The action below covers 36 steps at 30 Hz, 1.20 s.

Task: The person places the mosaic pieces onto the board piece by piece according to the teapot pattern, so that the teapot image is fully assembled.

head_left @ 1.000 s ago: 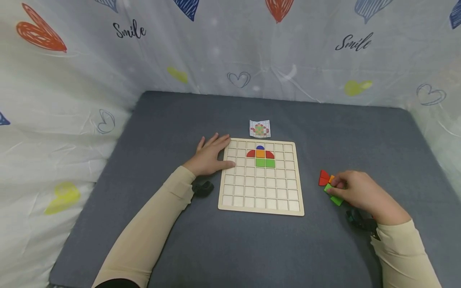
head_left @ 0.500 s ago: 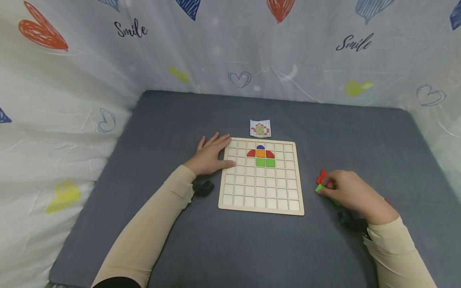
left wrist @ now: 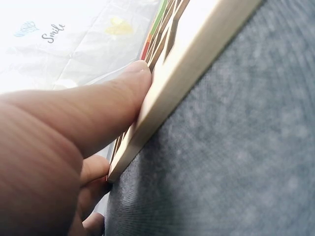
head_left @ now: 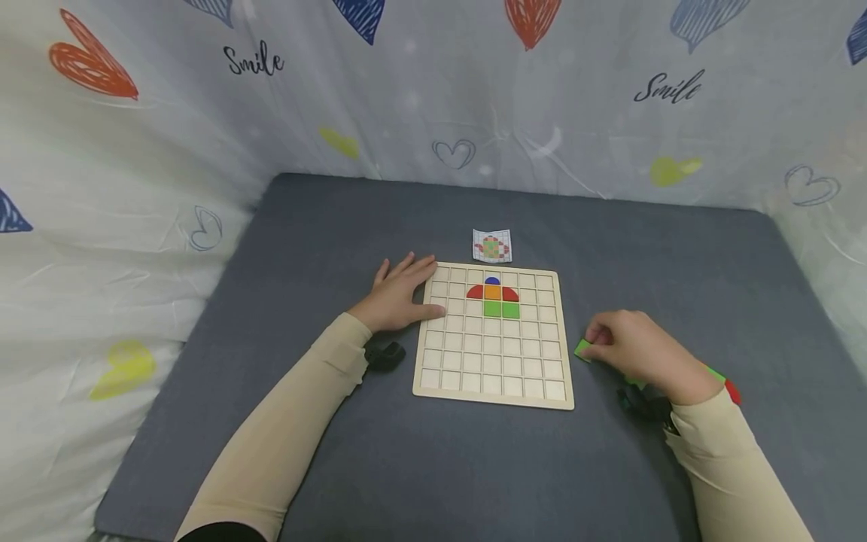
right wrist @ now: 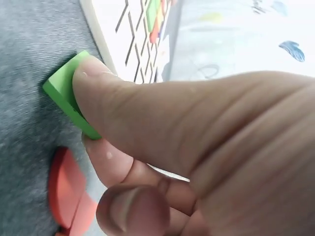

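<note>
Right hand (head_left: pixel 640 346) had a green tile (right wrist: pixel 66 91) pinched between thumb and index finger, remaining fingers bent in behind. Tile was just off the right edge of the wooden grid board (head_left: pixel 493 402), not touching it; couldn't tell whether it touched the cloth. Red pieces (right wrist: pixel 66 187) lay on the cloth beside that hand, seen in the right wrist view. Another green piece (head_left: pixel 715 373) and a red one (head_left: pixel 732 391) showed past the right wrist, partly hidden.

Left hand (head_left: pixel 396 299) grasped nothing: fingers extended and spread at the board's far left corner, thumb resting on its left rim. Board lay flat. Pieces set in it: blue half-round (head_left: pixel 492 281) at the far row, orange square (head_left: pixel 492 293) directly below, a red quarter-round (head_left: pixel 476 292) on the orange's left and a matching one on its right, then two green squares (head_left: pixel 492 309) in the next row, under the orange and the right-hand red.

Printed card (head_left: pixel 492 247) with a red and green pattern sat just beyond the board. Grey cloth (head_left: pixel 339 467) covered the table; a white curtain (head_left: pixel 379 90) with hearts and "Smile" lettering hung behind
</note>
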{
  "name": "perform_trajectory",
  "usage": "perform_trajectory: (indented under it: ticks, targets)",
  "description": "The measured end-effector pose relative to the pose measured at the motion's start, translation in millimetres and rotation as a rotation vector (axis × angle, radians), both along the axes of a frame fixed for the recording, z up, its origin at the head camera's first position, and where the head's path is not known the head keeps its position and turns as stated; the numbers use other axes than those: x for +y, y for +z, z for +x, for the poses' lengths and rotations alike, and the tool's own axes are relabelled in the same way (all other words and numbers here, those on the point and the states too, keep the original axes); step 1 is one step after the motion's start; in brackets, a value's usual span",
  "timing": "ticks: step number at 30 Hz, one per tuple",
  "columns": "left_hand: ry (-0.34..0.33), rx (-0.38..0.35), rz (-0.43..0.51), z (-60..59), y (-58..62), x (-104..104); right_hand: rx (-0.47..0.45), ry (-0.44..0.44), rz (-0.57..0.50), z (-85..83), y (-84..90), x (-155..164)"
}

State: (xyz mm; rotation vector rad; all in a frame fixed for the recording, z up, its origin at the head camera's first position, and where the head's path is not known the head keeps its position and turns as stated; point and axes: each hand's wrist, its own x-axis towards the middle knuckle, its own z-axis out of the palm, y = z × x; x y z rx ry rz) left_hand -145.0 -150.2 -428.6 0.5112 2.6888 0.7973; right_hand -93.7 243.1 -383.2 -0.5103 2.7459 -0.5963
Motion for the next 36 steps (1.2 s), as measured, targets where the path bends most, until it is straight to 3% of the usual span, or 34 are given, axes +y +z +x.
perform_trajectory:
  ticks: [13, 22, 36]
  targets:
    - [0.003, 0.002, -0.004, 1.8, -1.0, 0, 0.075, -0.012, -0.054, -16.2, 5.1, -21]
    - [0.008, -0.01, -0.002, 3.3, -0.7, -2, 0.028, 0.039, -0.083, -32.5, 11.6, -58]
    - [0.011, -0.009, 0.004, 1.2, 1.0, 0, 0.047, 0.157, -0.169, -51.0, 9.0, -98]
